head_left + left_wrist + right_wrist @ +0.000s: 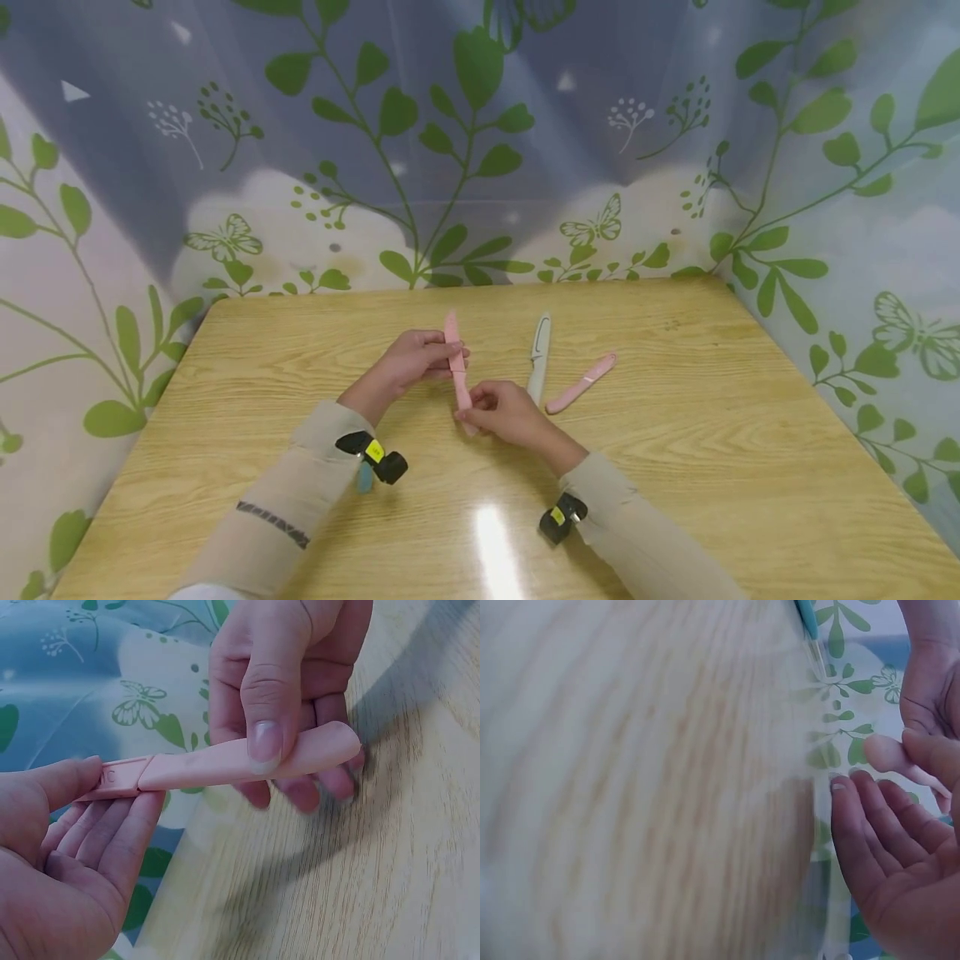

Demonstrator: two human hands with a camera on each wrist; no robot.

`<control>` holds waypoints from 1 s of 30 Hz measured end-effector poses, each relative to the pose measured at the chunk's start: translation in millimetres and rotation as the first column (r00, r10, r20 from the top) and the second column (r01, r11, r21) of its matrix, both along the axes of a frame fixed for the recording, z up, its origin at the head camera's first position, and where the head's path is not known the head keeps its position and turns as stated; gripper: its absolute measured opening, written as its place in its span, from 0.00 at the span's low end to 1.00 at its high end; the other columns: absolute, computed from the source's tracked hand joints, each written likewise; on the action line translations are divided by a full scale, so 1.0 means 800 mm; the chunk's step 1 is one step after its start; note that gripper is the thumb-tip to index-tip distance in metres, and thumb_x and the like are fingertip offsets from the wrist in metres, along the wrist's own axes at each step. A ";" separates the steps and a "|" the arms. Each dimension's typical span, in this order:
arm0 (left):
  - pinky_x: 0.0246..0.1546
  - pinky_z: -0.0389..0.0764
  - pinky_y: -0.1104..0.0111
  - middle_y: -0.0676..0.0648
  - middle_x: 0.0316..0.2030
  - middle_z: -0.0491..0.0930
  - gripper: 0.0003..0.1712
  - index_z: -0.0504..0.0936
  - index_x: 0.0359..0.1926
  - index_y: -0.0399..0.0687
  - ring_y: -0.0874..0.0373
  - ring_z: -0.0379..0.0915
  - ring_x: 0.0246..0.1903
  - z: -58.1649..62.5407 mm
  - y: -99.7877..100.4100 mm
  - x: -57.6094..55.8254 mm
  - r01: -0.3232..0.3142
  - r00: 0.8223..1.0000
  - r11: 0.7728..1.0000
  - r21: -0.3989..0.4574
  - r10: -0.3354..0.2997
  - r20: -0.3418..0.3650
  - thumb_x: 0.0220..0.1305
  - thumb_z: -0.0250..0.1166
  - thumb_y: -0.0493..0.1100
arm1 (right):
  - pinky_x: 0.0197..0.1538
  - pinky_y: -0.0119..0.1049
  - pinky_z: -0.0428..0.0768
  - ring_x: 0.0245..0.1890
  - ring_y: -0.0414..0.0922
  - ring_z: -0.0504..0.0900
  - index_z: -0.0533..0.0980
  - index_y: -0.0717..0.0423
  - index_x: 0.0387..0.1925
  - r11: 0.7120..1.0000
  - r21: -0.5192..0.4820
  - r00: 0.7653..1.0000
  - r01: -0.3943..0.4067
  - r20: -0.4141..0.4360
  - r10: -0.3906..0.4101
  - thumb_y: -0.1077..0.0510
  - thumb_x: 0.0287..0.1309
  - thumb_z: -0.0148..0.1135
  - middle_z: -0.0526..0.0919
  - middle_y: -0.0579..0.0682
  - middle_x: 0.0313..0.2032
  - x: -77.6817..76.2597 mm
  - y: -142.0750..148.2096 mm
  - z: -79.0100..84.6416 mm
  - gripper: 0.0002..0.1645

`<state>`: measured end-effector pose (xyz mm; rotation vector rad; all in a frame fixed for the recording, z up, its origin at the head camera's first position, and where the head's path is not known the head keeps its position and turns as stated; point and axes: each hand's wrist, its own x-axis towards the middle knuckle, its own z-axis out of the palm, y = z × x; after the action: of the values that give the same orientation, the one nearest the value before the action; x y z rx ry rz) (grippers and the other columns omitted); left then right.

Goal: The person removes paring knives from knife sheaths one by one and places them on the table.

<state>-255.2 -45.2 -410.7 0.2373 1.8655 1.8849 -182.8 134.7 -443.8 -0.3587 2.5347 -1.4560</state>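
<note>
Both hands hold a slim pink knife (460, 382) above the wooden table, its tapered end pointing away from me. My left hand (412, 364) grips the far part, thumb on top and fingers beneath; in the left wrist view that part shows a recessed panel beside a seam. On the smooth, rounded handle (322, 752), the thumb of my right hand (510, 412) presses from above while the fingers lie behind and below. The right wrist view shows the rounded handle end (887, 754) under the right thumb, with the other fingers extended.
Right of the hands lies a pale grey knife (541, 346) with a dark outline on its far part. Beside it is a slim pink piece (582, 383) with a light band. A teal object (365, 477) shows partly beside the left sleeve. Leaf-patterned cloth (450, 167) hangs behind the table (675, 467).
</note>
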 end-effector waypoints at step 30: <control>0.45 0.83 0.64 0.34 0.49 0.81 0.17 0.76 0.52 0.29 0.54 0.82 0.41 0.011 -0.001 0.019 0.003 1.000 1.000 -0.006 -0.003 -0.031 0.67 0.59 0.37 | 0.48 0.42 0.82 0.44 0.49 0.84 0.65 0.77 0.57 0.799 -0.601 0.891 -0.010 0.357 0.280 0.65 0.68 0.51 0.84 0.61 0.46 0.002 0.000 -0.007 0.21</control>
<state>-240.0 -46.1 -401.9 0.2688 1.8901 1.8835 -181.2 135.0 -449.1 -0.2708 1.6308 -1.9724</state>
